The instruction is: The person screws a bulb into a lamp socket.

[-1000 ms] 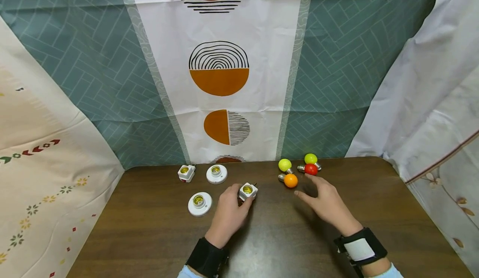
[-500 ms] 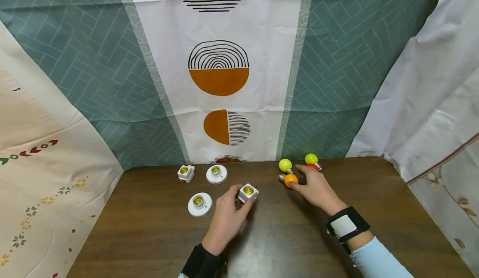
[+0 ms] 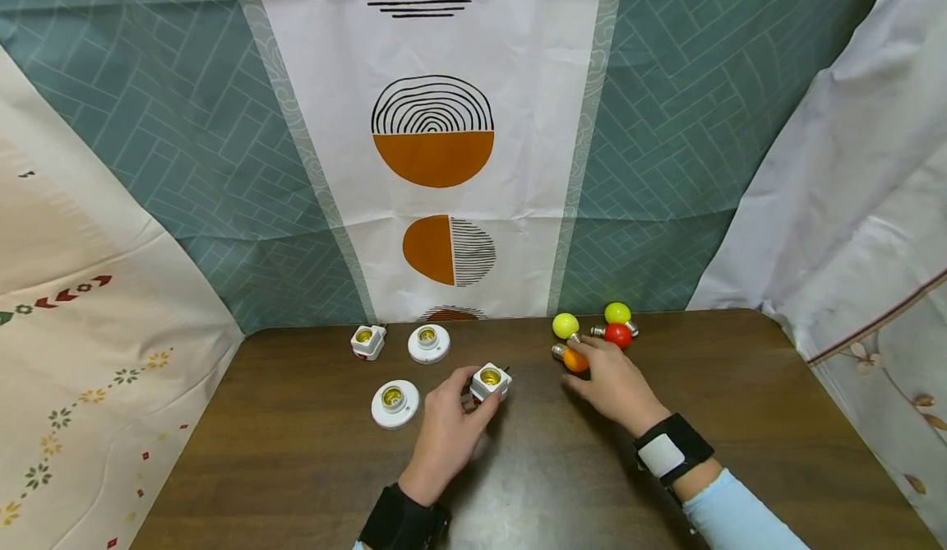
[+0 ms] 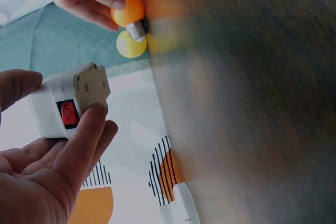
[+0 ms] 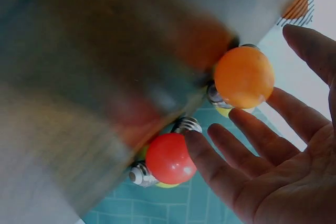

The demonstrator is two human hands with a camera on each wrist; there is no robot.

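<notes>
My left hand (image 3: 446,435) holds a white square lamp socket (image 3: 491,379) above the table, thumb on one side and fingers on the other. A red rocker switch (image 4: 69,113) shows on the socket's side in the left wrist view. My right hand (image 3: 620,387) reaches over the orange light bulb (image 3: 575,359), fingertips right at the globe and thumb spread apart from it. Beyond it lie a red bulb (image 3: 618,335) and two yellow-green bulbs, one on the left (image 3: 565,325) and one on the right (image 3: 617,312).
On the left of the brown table (image 3: 311,451) sit another square socket (image 3: 367,342) and two round white sockets, one at the back (image 3: 428,344) and one nearer (image 3: 395,404). A patterned curtain (image 3: 651,205) hangs along the table's back edge.
My right hand has moved left, from beside the bulbs to over the orange one, passing in front of the red bulb. The left hand keeps its hold on the socket, nearly still.
</notes>
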